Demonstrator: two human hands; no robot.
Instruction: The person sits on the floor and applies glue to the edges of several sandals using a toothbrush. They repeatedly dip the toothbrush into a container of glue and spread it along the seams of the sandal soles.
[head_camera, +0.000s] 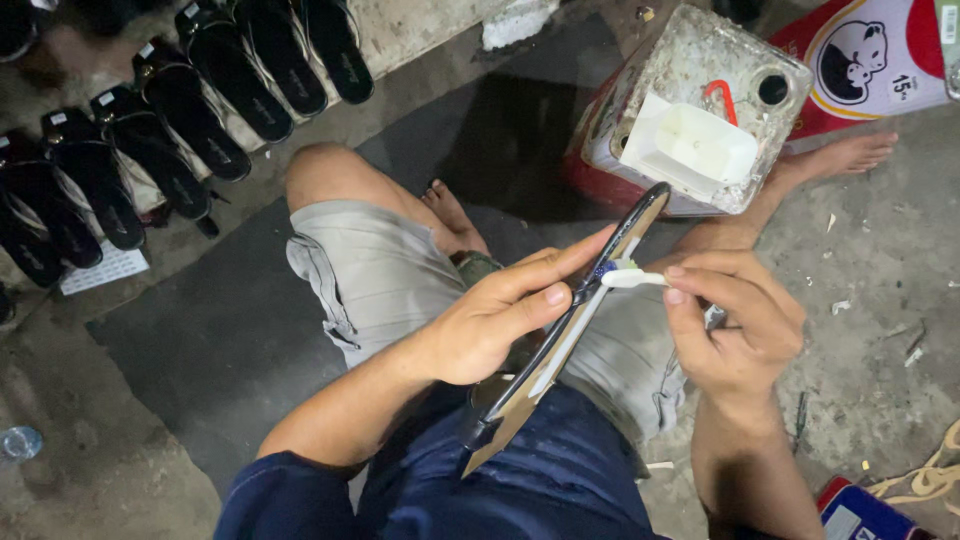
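My left hand (500, 315) grips a black sandal sole (570, 330) held on edge over my lap, its tan underside toward me and its toe pointing up toward the tin. My right hand (735, 320) pinches a small white brush (632, 277) whose head touches the sole's edge near its upper part. I sit on the floor in grey shorts, knees bent, feet bare.
A grimy square tin (740, 70) with a white plastic tub (700, 140) on top stands just beyond the sole. Several finished black sandals (150, 130) lie in rows at the upper left. A dark mat (200, 340) covers the concrete floor. Scraps lie at the right.
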